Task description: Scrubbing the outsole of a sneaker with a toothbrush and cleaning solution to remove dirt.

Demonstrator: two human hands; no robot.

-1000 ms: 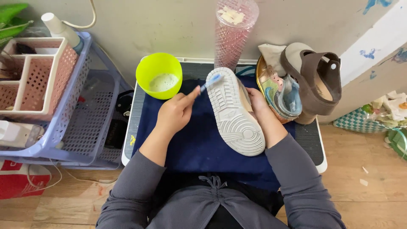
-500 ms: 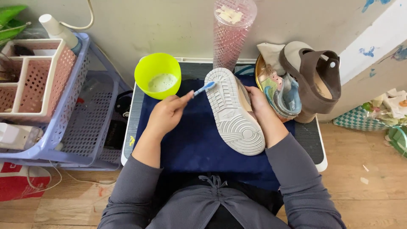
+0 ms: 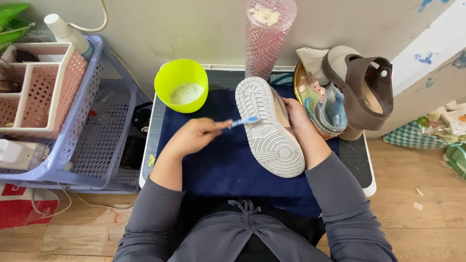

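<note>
My left hand [image 3: 194, 137] grips a small blue brush [image 3: 244, 121] whose head touches the middle of a sneaker's pale grey sole [image 3: 268, 128]. The sneaker stands on its side on a dark blue cloth [image 3: 221, 165], sole facing left. Behind it, my right hand [image 3: 296, 116] holds the sneaker's upper and keeps it propped. A lime green bowl [image 3: 180, 85] with foamy liquid sits just beyond my left hand.
A tall pink textured cup [image 3: 267, 36] stands at the back by the wall. Several other shoes [image 3: 340, 94] are piled to the right. Stacked plastic baskets [image 3: 58, 111] fill the left side. Wooden floor lies around the low grey platform [image 3: 361, 167].
The brush has moved down from the sole's far end toward its middle. My left hand has shifted toward me with it. The sneaker stays put.
</note>
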